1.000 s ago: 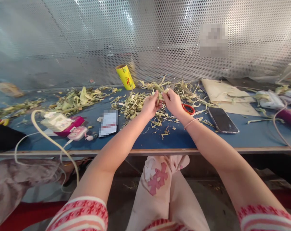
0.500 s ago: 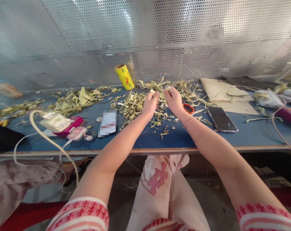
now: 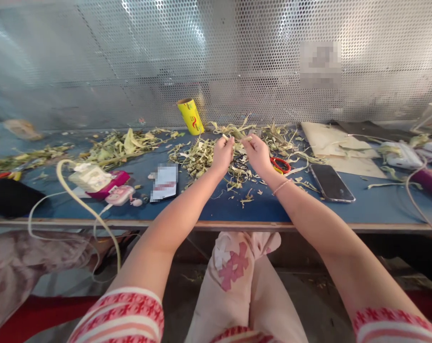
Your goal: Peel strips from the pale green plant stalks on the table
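Note:
My left hand (image 3: 222, 156) is closed in a pinch above a heap of dried leaf strips (image 3: 196, 155), with the end of a small pale plant piece (image 3: 225, 137) showing at its fingertips. Close beside it, my right hand (image 3: 258, 153) pinches another pale plant piece (image 3: 247, 138). A narrow gap separates the fingertips of the two hands. The fingers partly cover both pieces, so their full shape is hidden. Red-handled scissors (image 3: 285, 167) lie by my right wrist, partly hidden by it.
A yellow cardboard tube (image 3: 191, 117) stands tilted by the perforated metal panel (image 3: 223, 85). A phone (image 3: 332, 183) lies right, a second phone (image 3: 165, 182) left. Cables and chargers (image 3: 108, 186), more leaves (image 3: 125, 145) and brown paper sheets (image 3: 337, 143) cover other parts of the blue table (image 3: 237, 212).
The camera view has shifted slightly, moving the table things rightward in the picture. My hands stay close together over the heap, still pinching. More of the scissors shows beside my right wrist.

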Tool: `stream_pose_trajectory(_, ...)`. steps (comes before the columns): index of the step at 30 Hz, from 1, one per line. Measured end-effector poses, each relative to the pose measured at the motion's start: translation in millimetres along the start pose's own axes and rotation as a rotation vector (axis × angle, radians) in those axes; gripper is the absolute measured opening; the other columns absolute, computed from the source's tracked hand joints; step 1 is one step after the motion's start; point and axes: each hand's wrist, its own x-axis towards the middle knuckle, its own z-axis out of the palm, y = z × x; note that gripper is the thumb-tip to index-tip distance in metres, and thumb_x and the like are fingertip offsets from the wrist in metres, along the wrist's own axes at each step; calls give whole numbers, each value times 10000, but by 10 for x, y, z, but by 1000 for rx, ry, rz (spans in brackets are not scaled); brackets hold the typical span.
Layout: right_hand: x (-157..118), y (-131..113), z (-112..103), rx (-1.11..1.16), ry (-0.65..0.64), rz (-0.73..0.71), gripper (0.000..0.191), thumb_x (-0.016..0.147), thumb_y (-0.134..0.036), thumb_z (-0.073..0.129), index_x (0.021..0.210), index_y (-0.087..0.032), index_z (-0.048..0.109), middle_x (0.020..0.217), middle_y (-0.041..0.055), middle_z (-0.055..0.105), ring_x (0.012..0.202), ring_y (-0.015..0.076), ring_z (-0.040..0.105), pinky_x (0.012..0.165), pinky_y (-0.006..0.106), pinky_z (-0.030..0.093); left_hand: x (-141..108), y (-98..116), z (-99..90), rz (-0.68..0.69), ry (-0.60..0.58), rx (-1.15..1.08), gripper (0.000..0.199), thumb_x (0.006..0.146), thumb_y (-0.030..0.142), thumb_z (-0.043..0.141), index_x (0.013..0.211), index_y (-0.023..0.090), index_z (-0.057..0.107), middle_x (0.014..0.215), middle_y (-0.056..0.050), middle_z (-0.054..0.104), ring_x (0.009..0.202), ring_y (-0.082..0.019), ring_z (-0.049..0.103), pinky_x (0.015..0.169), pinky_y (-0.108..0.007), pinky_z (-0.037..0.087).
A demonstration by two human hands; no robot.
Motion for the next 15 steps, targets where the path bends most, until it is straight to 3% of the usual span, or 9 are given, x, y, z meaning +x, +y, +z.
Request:
stream_pose_trajectory(6,122,172,-60,66,93,76,248,862,-415,476,714,-222,424,548,-63,346,532,95,363,532,240,283,-23,17,16,96,-72,126,268,770,383,675,665,211,499,460,63,321,437,-82,356,452,-233,242)
stream_pose_trajectory(11,152,238,-48,112,102,117,244,854,-416,489,724,-224,413,553,-66,336,518,90,352,519,237,274,-28,-5,-7,198,-117,211,313,774,435,656,641,204,494,479,61,333,427,-69,302,453,-237,224)
stream_pose_trajectory(15,155,205,-51,170,54,99,225,844,-418,502,753,-221,446,557,-70,334,516,84,343,524,234,284,4,-6,-28,117,-71,106,277,782,462,638,708,223,517,489,57,364,459,-89,376,471,-233,285)
